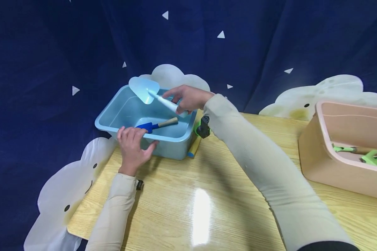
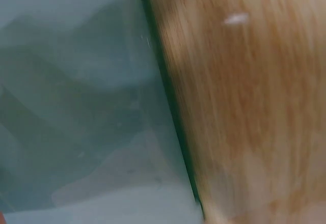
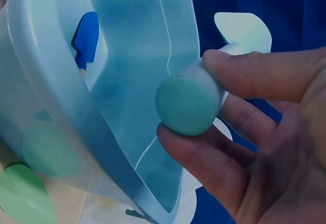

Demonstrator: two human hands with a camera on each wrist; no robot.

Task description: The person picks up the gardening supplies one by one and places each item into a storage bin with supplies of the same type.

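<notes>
A light blue plastic bin (image 1: pixel 172 139) stands near the table's back left corner. My left hand (image 1: pixel 133 148) grips its front rim, fingers over the edge and thumb along the outer wall. Over the bin, my right hand (image 1: pixel 192 98) holds a pale blue trowel (image 1: pixel 142 90) by the handle, with the blade pointing left and away. In the right wrist view, the thumb and fingers pinch the handle's round teal end (image 3: pixel 186 105). On the bin's floor lies a small blue shovel (image 1: pixel 148 127) with a wooden handle. The left wrist view shows mostly the bin's wall (image 2: pixel 76 96) and tabletop.
To the right stands a pink bin (image 1: pixel 309 150) with green garden tools (image 1: pixel 375 158) inside, one wooden-handled. Against the blue bin's right side lie a yellow rod with a blue end (image 1: pixel 193 148) and something green (image 3: pixel 28 193). A dark blue cloth (image 1: pixel 254 45) hangs behind the wooden table (image 1: pixel 169 209).
</notes>
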